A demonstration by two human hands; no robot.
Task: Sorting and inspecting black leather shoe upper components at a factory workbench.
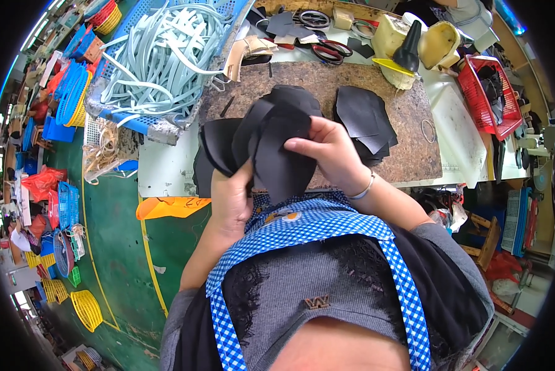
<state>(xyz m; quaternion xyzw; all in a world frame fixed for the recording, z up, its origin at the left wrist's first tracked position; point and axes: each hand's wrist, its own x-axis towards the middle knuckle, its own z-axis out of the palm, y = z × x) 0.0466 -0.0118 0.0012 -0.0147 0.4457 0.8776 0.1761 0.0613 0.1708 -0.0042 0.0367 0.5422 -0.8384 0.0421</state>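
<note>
Big brown worktop (pixel 407 117), its near edge hidden behind fanned black cut pieces (pixel 271 139) held up above it. Left hand (pixel 231 198) clamps the fan from below, fingers buried underneath; right hand (pixel 327 148) pinches the top piece's edge.

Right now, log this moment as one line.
left hand: holds fanned black cut pieces | right hand: fingers pinch top piece | second black stack on cork board

My brown cork-topped workbench (pixel 407 133) ahead, green floor (pixel 119 247) with a yellow painted line (pixel 150 263) to my left; blue and yellow baskets (pixel 73 93) stacked beyond, wooden stool (pixel 484 238) at my right
</note>
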